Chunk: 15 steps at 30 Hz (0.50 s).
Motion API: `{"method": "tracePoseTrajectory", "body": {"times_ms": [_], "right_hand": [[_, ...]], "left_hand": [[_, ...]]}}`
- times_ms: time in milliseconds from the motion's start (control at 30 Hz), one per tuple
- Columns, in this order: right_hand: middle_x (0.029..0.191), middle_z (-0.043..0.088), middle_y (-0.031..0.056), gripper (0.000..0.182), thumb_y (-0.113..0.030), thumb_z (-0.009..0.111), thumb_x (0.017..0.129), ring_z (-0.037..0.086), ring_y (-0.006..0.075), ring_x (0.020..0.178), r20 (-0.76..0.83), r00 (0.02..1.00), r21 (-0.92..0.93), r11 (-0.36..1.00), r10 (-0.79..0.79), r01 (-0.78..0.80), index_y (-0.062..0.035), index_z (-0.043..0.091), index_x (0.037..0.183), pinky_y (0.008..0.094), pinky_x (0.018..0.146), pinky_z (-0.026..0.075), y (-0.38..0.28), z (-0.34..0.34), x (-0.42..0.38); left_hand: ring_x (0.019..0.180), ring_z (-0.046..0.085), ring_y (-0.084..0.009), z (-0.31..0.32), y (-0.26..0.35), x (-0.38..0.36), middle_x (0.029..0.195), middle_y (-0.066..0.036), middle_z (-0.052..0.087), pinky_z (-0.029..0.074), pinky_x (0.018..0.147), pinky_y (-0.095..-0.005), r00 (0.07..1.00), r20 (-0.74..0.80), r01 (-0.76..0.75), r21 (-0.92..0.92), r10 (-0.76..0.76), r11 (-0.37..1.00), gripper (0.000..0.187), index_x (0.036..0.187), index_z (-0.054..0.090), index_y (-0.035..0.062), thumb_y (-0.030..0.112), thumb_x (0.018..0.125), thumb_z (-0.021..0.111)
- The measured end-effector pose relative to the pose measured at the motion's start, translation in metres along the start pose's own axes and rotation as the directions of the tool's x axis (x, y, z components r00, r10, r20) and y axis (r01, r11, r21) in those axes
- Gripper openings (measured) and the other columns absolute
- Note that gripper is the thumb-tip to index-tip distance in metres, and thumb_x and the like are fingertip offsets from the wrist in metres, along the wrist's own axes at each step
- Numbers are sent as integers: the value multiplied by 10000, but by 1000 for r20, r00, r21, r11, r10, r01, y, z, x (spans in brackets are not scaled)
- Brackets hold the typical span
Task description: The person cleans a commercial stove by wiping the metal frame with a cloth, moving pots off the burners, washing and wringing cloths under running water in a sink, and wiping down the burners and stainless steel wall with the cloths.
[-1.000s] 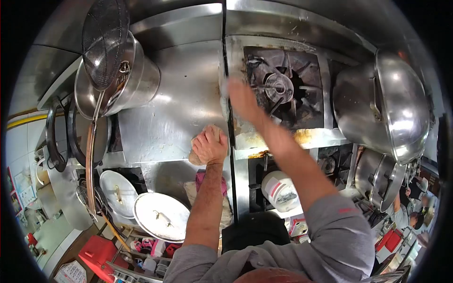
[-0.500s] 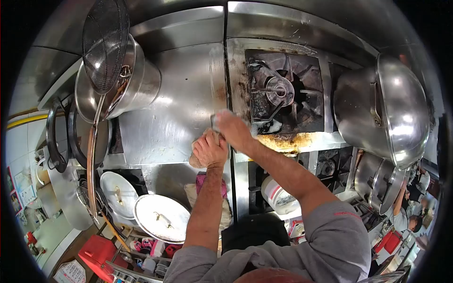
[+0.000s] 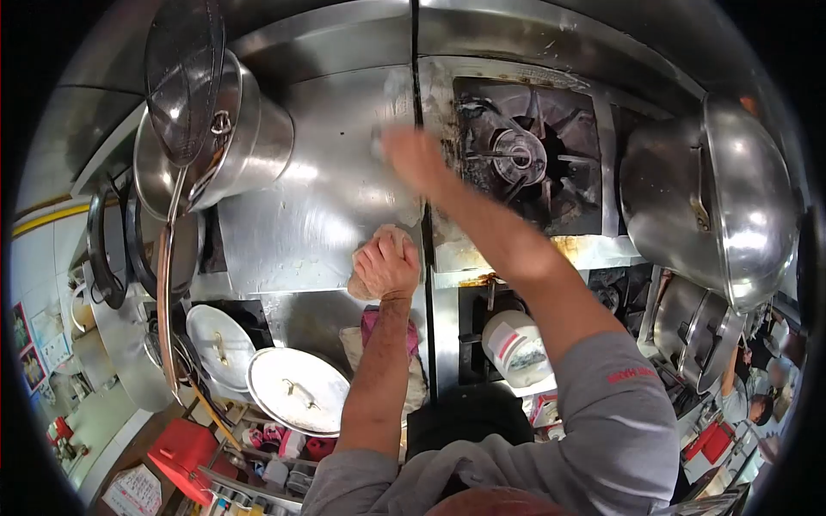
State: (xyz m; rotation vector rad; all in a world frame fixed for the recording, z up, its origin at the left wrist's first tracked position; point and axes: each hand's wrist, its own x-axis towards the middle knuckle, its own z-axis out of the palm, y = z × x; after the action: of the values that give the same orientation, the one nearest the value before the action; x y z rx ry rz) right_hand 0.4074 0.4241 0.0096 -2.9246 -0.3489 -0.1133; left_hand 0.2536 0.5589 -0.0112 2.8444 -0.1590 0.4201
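My left hand (image 3: 387, 265) presses down on a bunched beige cloth (image 3: 356, 285) at the front edge of the steel worktop (image 3: 318, 232). Its fingers are wrapped over the cloth. Farther forward, my right hand (image 3: 416, 157) is smeared by motion over the worktop, left of the dark seam beside the burner (image 3: 518, 155). Its fingers look closed around a small greyish thing, too blurred to name. Streaks of whitish residue (image 3: 397, 93) mark the steel ahead of it.
A large pot (image 3: 267, 146) with a mesh strainer (image 3: 185, 95) stands at left. Another big pot (image 3: 658, 176) is at right. Below are two lids (image 3: 297, 391), a white tub (image 3: 516, 348) and more cloths (image 3: 391, 335). A person (image 3: 742, 400) is at far right.
My right hand has moved forward, away from my left hand, along the worktop near the seam. The left hand stays on the cloth. The view has shifted slightly.
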Motion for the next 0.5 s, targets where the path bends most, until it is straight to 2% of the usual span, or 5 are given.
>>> {"method": "tracePoseTrajectory", "body": {"times_ms": [167, 233, 267, 300, 500], "right_hand": [[780, 576, 108, 122, -74, 535, 711, 595, 249, 748, -217, 976, -55, 998, -1, -11, -34, 594, 809, 350, 631, 494, -1, 11, 3], [1081, 579, 159, 248, -82, 513, 767, 598, 310, 953, 2, 994, 149, 983, 108, -107, -5, 587, 991, 384, 729, 523, -36, 15, -77], [1150, 545, 175, 293, -87, 506, 778, 575, 313, 1019, 61, 997, 211, 977, -36, 22, -1, 568, 1051, 398, 766, 511, -49, -15, -108], [850, 560, 125, 145, -87, 535, 732, 594, 267, 873, -205, 978, 203, 979, 31, 12, -32, 603, 849, 358, 690, 502, -58, -10, -122], [840, 624, 128, 105, -84, 540, 730, 632, 263, 754, -213, 945, -20, 966, 247, -257, -58, 641, 724, 353, 650, 528, 61, 2, 48]], "left_hand": [[889, 497, -318, 1, 0, 3, 952, -100, 518, 376, 738, -450, 999, 37, 21, -5, -21, 1000, 357, 1039, 525, 120, 351, 770, 567], [890, 497, -318, 3, 0, 5, 960, -100, 519, 375, 743, -450, 999, 28, 22, -34, -21, 999, 355, 1042, 524, 124, 348, 770, 565], [891, 497, -317, 3, -1, 4, 968, -100, 521, 375, 748, -449, 999, 34, 17, -38, -15, 999, 353, 1044, 522, 127, 346, 770, 563], [887, 499, -317, 0, -1, 5, 968, -97, 528, 375, 755, -447, 1000, 24, 4, -43, -3, 999, 336, 1029, 525, 124, 342, 777, 559], [876, 503, -319, 2, 0, 4, 939, -95, 536, 381, 746, -446, 1000, 0, 5, -33, -5, 999, 332, 1023, 530, 119, 327, 769, 580]]}}
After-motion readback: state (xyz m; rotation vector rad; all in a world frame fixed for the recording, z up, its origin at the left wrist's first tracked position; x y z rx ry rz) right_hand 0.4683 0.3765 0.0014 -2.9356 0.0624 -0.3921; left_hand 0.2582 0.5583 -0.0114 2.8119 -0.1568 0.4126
